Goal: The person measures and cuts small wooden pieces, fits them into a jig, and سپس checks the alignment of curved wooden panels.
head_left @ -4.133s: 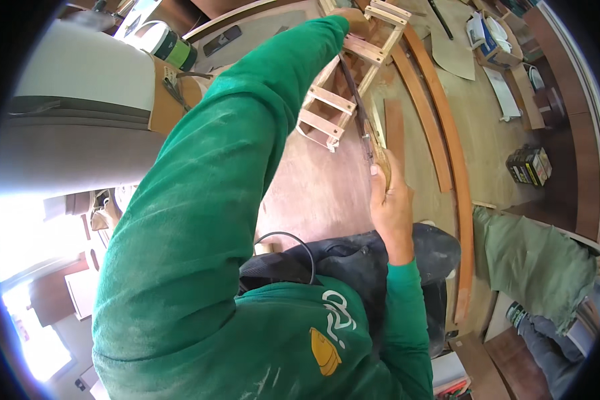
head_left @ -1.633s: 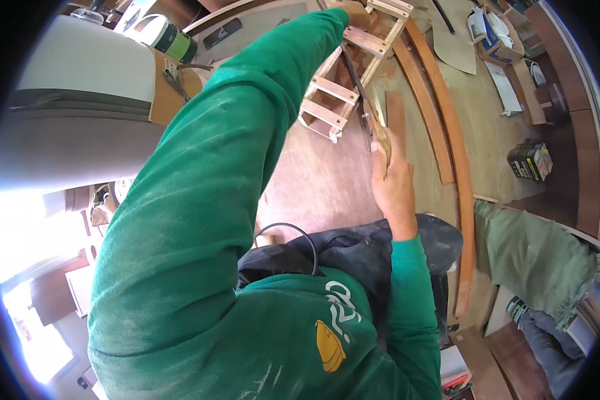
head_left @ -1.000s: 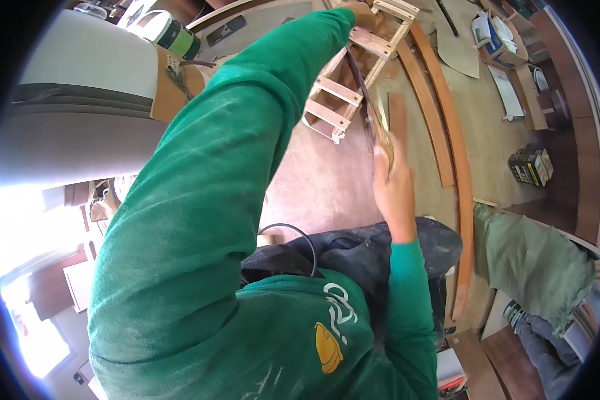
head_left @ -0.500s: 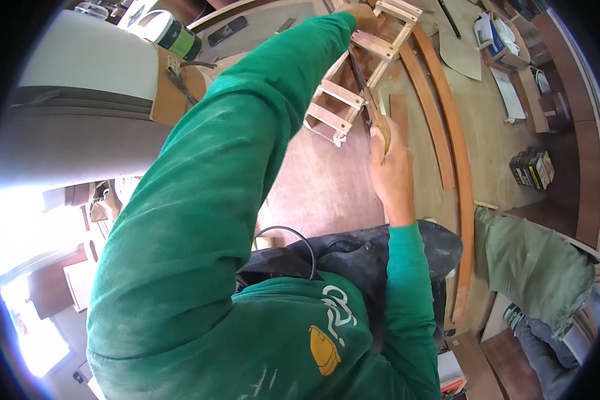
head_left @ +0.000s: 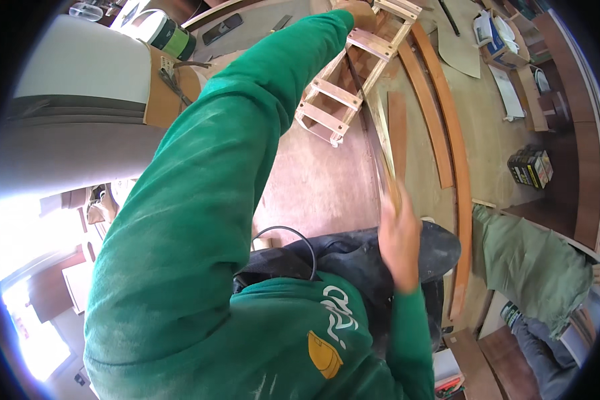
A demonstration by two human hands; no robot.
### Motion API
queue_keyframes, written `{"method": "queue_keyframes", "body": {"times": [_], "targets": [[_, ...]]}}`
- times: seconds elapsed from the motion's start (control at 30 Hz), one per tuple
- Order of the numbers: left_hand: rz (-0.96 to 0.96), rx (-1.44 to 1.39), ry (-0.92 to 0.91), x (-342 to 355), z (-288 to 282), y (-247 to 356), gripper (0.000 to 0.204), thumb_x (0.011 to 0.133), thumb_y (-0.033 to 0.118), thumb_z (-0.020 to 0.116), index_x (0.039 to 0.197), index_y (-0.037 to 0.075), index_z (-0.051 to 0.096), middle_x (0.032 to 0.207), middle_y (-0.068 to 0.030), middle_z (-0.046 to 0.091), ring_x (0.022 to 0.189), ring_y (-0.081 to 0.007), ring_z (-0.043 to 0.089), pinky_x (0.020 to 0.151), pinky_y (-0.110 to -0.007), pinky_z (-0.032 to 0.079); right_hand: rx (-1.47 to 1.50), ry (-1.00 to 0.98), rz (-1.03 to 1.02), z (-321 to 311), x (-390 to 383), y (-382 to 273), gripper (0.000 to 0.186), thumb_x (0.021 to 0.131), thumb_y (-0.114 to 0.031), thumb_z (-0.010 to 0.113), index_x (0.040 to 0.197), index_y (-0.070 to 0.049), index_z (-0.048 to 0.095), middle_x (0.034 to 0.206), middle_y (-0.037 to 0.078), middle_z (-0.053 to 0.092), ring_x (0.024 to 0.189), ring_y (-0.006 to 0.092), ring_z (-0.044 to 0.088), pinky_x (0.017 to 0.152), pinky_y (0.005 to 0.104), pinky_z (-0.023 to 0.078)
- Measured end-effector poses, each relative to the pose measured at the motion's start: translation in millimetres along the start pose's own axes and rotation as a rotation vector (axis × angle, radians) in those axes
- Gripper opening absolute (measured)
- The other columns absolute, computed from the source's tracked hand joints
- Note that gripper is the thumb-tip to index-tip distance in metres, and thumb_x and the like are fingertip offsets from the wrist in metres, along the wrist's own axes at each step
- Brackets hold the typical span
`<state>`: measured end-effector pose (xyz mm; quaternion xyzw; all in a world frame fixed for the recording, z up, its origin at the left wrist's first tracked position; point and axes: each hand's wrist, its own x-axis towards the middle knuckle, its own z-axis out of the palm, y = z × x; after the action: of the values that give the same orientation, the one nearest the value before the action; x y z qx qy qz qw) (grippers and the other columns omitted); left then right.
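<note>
My right hand (head_left: 400, 237) is closed around the handle end of what looks like a handsaw (head_left: 382, 127), a long narrow tool with a shiny edge. It runs up and away from me, along the right side of a small slatted wooden frame (head_left: 337, 93). Pale crosspieces join the frame's two long rails like ladder rungs, with a screw at their ends. At the top edge, my left hand (head_left: 360, 13) looks closed on the frame's far part; its fingers are mostly hidden.
Long brown wooden strips (head_left: 452, 133) lie right of the frame, with a shorter board (head_left: 397, 127) beside it. A phone (head_left: 223, 29) and a bucket (head_left: 170, 37) are at far left. Rightward stand a cardboard box (head_left: 503, 43), a small dark carton (head_left: 531, 167) and green cloth (head_left: 530, 257).
My right hand has drawn back toward my body, pulling the saw with it. My left hand stays at the frame's far part, and the frame's near end has shifted slightly left.
</note>
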<state>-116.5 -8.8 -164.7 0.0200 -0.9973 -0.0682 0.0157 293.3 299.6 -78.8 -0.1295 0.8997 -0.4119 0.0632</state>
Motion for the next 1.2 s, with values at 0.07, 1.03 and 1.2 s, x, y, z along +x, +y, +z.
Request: {"method": "queue_keyframes", "body": {"times": [0.07, 1.03, 1.2], "targets": [[0.0, -0.054, 0.038, 2.7, 7.2, -32.7, 0.063, 0.1, 0.059, 0.045, 0.13, 0.007, 0.065, 0.112, -0.0257, 0.074, 0.104, -0.0435, 0.073, 0.092, -0.051, 0.056, 0.132, -0.039, -0.006, 26.7, 58.2, -11.6, 0.043, 0.104, -0.02, 0.055, 0.142, 0.001, 0.055, 0.12, 0.031, 0.068, 0.11, 0.0501, 0.065, 0.094, 0.0516, 0.053], [0.224, 0.005, -0.003, 12.7, 13.5, -24.6, 0.062, 0.1, 0.06, 0.041, 0.131, 0.012, 0.066, 0.109, -0.0279, 0.074, 0.1, -0.0443, 0.073, 0.09, -0.055, 0.056, 0.119, -0.141, 0.158, -57.2, -91.6, -13.2, 0.046, 0.103, -0.018, 0.056, 0.144, 0.001, 0.052, 0.133, 0.032, 0.062, 0.115, 0.0478, 0.067, 0.092, 0.0493, 0.056], [0.057, -0.048, 0.081, 13.5, 24.2, -11.8, 0.062, 0.1, 0.06, 0.041, 0.131, 0.012, 0.066, 0.109, -0.0278, 0.074, 0.101, -0.0442, 0.073, 0.09, -0.056, 0.056, -0.006, 0.004, 0.026, 14.3, 14.6, 3.3, 0.045, 0.104, -0.019, 0.055, 0.145, -0.001, 0.052, 0.12, 0.03, 0.069, 0.112, 0.0492, 0.067, 0.093, 0.0495, 0.055]]}}
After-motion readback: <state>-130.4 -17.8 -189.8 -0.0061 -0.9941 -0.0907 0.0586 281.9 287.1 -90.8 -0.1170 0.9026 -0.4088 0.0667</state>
